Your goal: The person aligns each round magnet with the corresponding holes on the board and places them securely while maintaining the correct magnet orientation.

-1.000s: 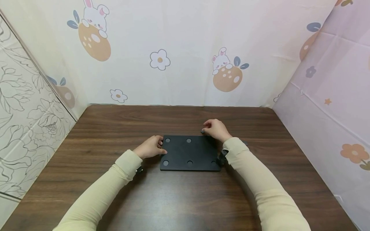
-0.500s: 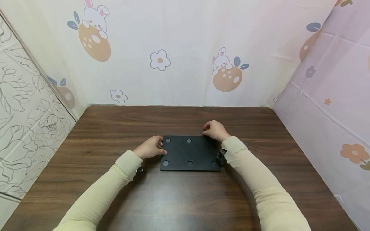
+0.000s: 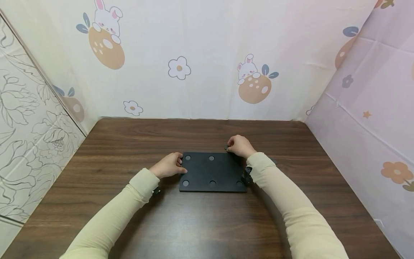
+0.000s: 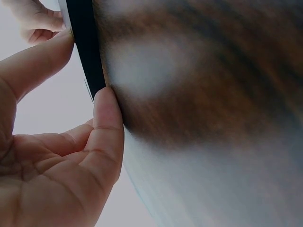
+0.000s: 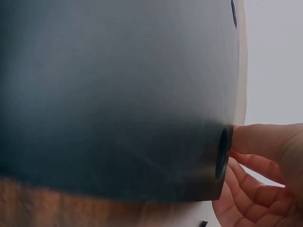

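A flat black rectangular board (image 3: 215,171) with round recesses near its edges lies on the table. My left hand (image 3: 167,165) grips its left edge, thumb on the top face. In the left wrist view that thumb (image 4: 52,54) and a finger (image 4: 108,109) touch the board's dark edge (image 4: 85,42). Past the board's far right part, my right hand (image 3: 240,145) pinches a small dark disc (image 3: 226,148) between thumb and fingertips. The right wrist view has the right hand (image 5: 262,175) beside a board corner with a round recess (image 5: 221,153); the disc is mostly hidden there.
The brown wood-grain table (image 3: 207,223) reaches to a patterned curtain (image 3: 210,90) at the back. A small dark flat thing (image 3: 273,160) lies right of the board, partly covered by the right sleeve (image 3: 291,201). Both wrists wear small black cameras.
My right hand has shifted very slightly toward me, and the disc in its fingertips has changed its tilt. The left hand and the board have stayed in place.
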The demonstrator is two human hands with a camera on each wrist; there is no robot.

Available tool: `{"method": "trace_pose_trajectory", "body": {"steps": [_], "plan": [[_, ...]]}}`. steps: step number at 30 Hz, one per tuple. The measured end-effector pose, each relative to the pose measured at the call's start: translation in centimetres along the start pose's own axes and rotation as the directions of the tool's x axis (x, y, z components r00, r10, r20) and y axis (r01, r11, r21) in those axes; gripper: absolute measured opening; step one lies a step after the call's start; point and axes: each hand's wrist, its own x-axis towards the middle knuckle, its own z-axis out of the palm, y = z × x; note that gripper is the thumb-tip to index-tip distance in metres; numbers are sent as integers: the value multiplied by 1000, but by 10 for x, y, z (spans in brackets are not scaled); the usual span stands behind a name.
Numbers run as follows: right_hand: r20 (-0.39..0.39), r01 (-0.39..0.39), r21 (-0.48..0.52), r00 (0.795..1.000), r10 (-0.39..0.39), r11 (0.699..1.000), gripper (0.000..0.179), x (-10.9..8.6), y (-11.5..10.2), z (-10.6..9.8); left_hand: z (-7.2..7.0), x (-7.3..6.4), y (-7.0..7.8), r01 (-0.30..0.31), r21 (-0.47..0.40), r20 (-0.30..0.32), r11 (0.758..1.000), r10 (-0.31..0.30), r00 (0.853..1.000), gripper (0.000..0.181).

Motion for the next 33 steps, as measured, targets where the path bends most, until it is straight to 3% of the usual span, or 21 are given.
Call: {"method": "trace_pose_trajectory", "body": {"steps": [33], "plan": [[-12,21,-20,1000,-21,1000,19,-4,-2,-1,1,1,-2,8,23,-3,1000,-8,1000,70]]}}
